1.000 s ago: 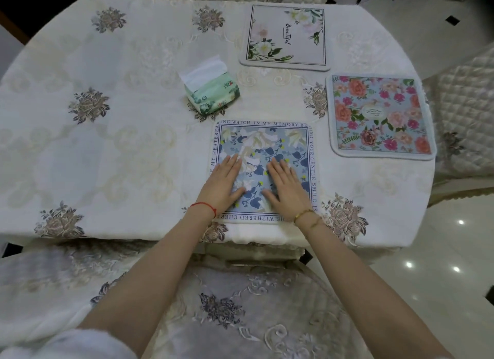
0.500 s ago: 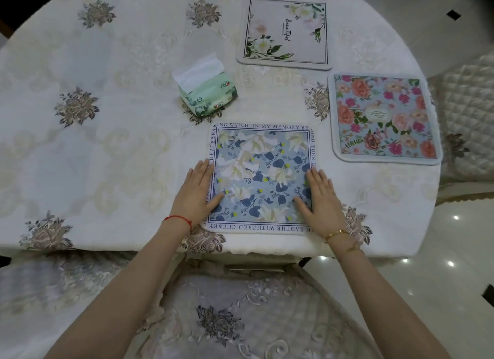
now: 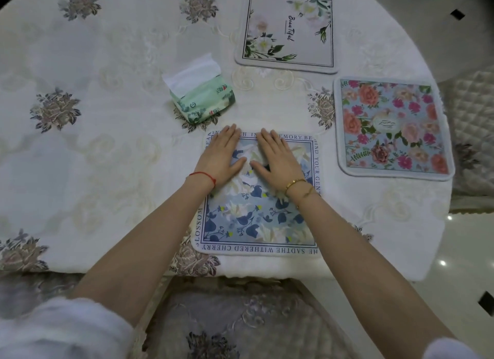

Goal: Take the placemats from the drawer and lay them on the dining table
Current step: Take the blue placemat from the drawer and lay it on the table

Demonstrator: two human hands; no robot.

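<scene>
Three square placemats lie flat on the dining table [image 3: 107,150] with its cream embroidered cloth. A blue-and-white floral placemat [image 3: 256,219] with a text border sits at the near edge. My left hand [image 3: 223,158] and my right hand [image 3: 274,160] press flat, palms down, side by side on its far half, fingers reaching its far border. A pale placemat with white flowers [image 3: 287,31] lies at the far side. A light-blue placemat with pink and orange roses [image 3: 393,128] lies to the right. No drawer is in view.
A green pack of tissues [image 3: 200,99] with a white sheet sticking out stands just beyond the near placemat, to the left. A quilted chair back [image 3: 213,318] is below the near table edge, another quilted chair [image 3: 473,134] at the right. Glossy floor at right.
Both hands slid from the near side edges of the blue placemat up and inward to its far half. The placemat itself stays in place.
</scene>
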